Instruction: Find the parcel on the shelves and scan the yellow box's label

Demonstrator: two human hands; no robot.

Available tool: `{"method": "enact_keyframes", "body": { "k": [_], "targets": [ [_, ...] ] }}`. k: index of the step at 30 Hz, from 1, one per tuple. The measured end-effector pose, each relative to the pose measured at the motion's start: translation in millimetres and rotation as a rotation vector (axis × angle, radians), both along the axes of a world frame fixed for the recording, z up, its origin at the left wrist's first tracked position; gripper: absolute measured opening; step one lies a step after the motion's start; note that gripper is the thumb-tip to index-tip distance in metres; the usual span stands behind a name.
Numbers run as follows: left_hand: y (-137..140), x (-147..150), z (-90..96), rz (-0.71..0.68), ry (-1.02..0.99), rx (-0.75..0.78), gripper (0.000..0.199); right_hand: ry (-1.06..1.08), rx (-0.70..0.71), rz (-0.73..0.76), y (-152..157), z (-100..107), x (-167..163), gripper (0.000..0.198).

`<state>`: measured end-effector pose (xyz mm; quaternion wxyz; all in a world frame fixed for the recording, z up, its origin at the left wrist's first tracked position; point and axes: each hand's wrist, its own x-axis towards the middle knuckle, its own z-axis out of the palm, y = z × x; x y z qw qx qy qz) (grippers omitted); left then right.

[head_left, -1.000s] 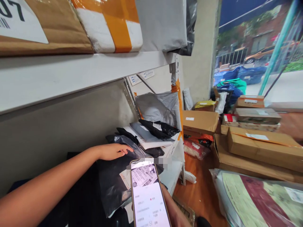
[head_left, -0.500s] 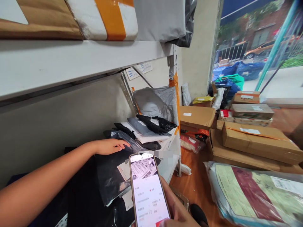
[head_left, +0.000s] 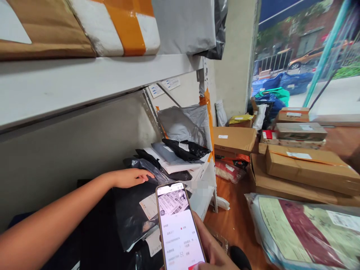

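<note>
In my right hand [head_left: 209, 243] is a smartphone [head_left: 181, 228], tilted, its lit screen showing a photographed shipping label above lines of text. The thumb lies over the lower screen by a red patch. My left hand [head_left: 133, 177] reaches in from the left, its fingers bent over the top edge of a black plastic parcel bag [head_left: 128, 213] with a pale label [head_left: 149, 206]. Behind those fingers lean more parcels: a dark shiny bag [head_left: 146, 165], a white mailer [head_left: 171, 167], a grey one [head_left: 165, 152] and a black one [head_left: 187, 150].
A white shelf board [head_left: 98, 77] runs overhead, carrying wrapped parcels [head_left: 182, 26]. Its upright post [head_left: 208, 112] has orange tape. To the right, cardboard boxes [head_left: 309, 165] are stacked on the wooden floor [head_left: 236, 210], with a plastic-wrapped package [head_left: 303, 228] in front.
The view has shifted slightly, so the upper shelf sits a little lower. The phone appears slightly further right. My left hand stays on the black parcel bag.
</note>
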<state>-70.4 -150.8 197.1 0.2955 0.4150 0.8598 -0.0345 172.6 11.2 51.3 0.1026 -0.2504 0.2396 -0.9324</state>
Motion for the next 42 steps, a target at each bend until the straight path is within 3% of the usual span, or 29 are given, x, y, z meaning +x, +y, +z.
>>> {"method": "enact_keyframes", "body": {
  "k": [7,12,21,28,37,40,42],
  "targets": [
    [-0.2,-1.0,-0.8,0.033,-0.020,-0.012,0.041,-0.090,0.168,-0.190,1.2,-28.7,-1.0,0.097],
    [0.6,0.9,0.2,0.022,-0.020,0.002,0.043,-0.132,0.166,-0.164,-0.2,-43.8,-1.7,0.097],
    [1.6,4.1,1.1,0.007,-0.012,0.001,0.045,-0.132,0.169,-0.174,2.3,-36.6,-0.2,0.104],
    [-1.7,6.3,-1.1,0.013,-0.009,-0.002,0.045,-0.141,0.211,-0.215,1.5,-48.6,2.0,0.097],
    [-4.7,13.9,1.3,0.025,-0.004,-0.054,0.046,-0.105,0.194,-0.214,1.3,-39.7,4.8,0.098],
    [-3.4,28.3,5.4,-0.014,0.090,-0.117,0.046,-0.135,0.213,-0.249,-0.2,-48.8,2.8,0.098],
    [1.1,45.4,7.4,-0.045,0.263,-0.246,0.046,-0.155,0.231,-0.264,-0.2,-52.0,2.6,0.099]
  ]
}}
